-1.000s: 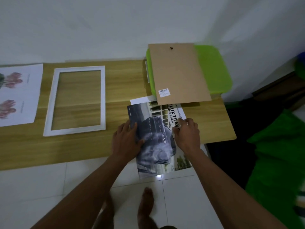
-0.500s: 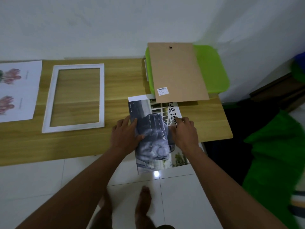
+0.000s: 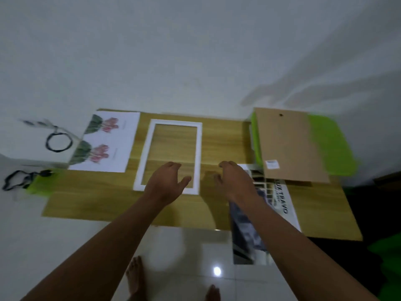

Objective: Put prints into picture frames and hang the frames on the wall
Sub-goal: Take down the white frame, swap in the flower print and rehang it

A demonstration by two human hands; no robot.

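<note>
The table (image 3: 217, 135) is looking like light wood with a smooth, matt top. The frame (image 3: 171, 123) is looking white and smooth, maybe plastic. The backing board (image 3: 288, 144) is looking like brown matt pressed board. The flower print (image 3: 108, 144) is looking like plain matt paper. The car print (image 3: 280, 200) is looking like shinier paper. The floor (image 3: 184, 253) is shining like glossy tile.

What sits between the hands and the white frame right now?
Nothing visible. The left hand already hovers over the white frame's near edge, the right hand just beside it, both open. Only bare table between.
</note>
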